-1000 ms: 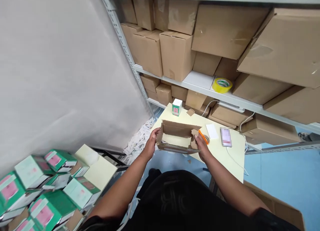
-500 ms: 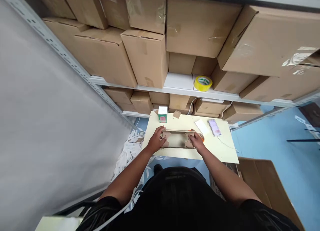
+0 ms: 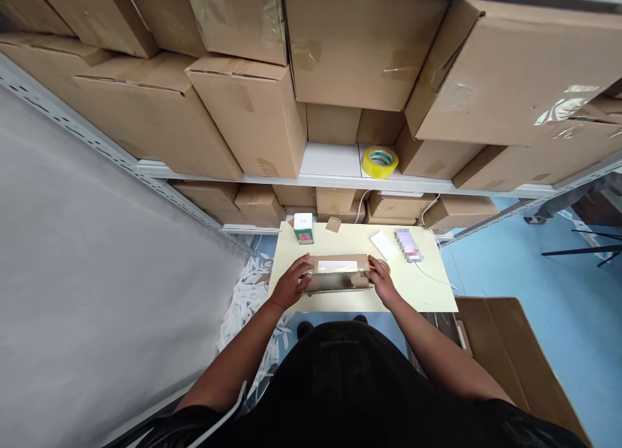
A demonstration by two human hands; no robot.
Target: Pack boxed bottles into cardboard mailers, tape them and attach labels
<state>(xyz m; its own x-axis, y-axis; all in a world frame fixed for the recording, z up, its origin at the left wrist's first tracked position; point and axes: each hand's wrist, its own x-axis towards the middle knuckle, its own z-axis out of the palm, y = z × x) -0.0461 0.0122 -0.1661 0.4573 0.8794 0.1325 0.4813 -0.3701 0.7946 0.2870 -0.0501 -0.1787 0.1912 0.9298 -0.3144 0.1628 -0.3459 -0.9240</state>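
A small cardboard box lies on the pale yellow table in front of me, partly open at the top. Its far long flap, bearing a white label, leans inward over part of the opening. My left hand grips the box's left end, fingers curled round the edge. At the opposite end, my right hand holds the box with its fingers on the corner of the flap. A roll of tape, partly hidden, lies just behind my right hand.
At the table's back stand a green-and-white box and a cardboard scrap. A white rectangular item and a blurred phone-like item lie right. Yellow tape sits on the shelf. Paper strips litter the floor.
The box's far long flap has swung inward, bringing its white label into sight. Both hands have shifted to the box's ends and upper corners. The camera view has moved slightly.
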